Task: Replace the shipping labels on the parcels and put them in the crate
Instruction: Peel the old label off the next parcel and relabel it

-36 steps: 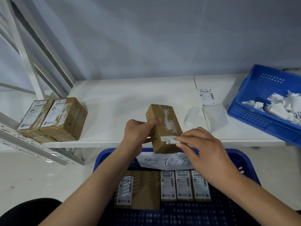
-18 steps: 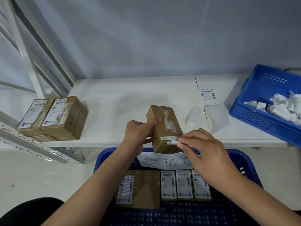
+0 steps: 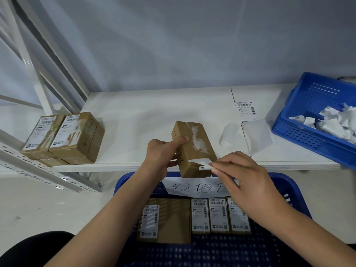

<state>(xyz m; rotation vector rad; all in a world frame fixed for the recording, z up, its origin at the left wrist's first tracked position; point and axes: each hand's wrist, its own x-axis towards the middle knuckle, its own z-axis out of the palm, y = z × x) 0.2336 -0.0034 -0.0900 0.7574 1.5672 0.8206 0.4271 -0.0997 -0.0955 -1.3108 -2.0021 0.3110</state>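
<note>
Above the blue crate (image 3: pixel 294 191), the left hand (image 3: pixel 159 151) grips the brown cardboard parcel (image 3: pixel 192 149) while the right hand (image 3: pixel 240 176) pinches its rolled-up white old label (image 3: pixel 204 165), nearly stripped. Next, probably: pull it free, then fetch the fresh label (image 3: pixel 245 110) beyond the parcel.

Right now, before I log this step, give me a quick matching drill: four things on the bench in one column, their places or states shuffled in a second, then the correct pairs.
Things
1. held parcel
2. right hand
3. fresh label
4. torn labels

Places or states
A. heaped in the blue bin at the table's right end
B. gripped by the left hand, white residue on its top face
C. pinching the rolled old label strip
D. lying flat on the white table, beside clear backing sheets

Pairs: 1-B, 2-C, 3-D, 4-A
</note>
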